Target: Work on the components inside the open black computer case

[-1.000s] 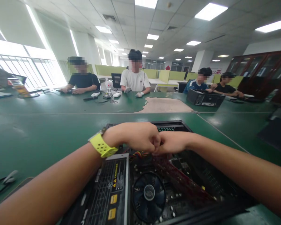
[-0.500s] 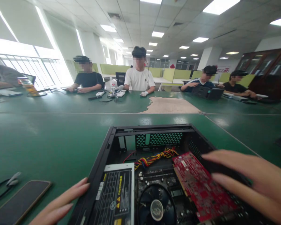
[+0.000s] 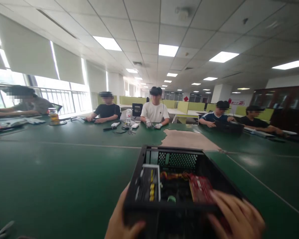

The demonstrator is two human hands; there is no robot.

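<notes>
The open computer case [image 3: 169,206] is sitting at the near middle of the green table [image 3: 64,186]. The left hand [image 3: 120,217] is gripping the near left corner, its thumb pressing on the near wall and its fingers wrapping the left side. The right hand [image 3: 236,215] is reaching over the near right rim with fingers slightly spread; blur is hiding whether they are pinching the wall or touching the red card [image 3: 200,187] behind it. Inside, the power box [image 3: 149,181] is standing at left and coloured cables [image 3: 176,175] are lying at the far side. For sound handling, both hands should be bearing evenly on the frame, keeping the case level. The right fingertips should be staying on metal, clear of the card, since side pressure could be straining its slot.
</notes>
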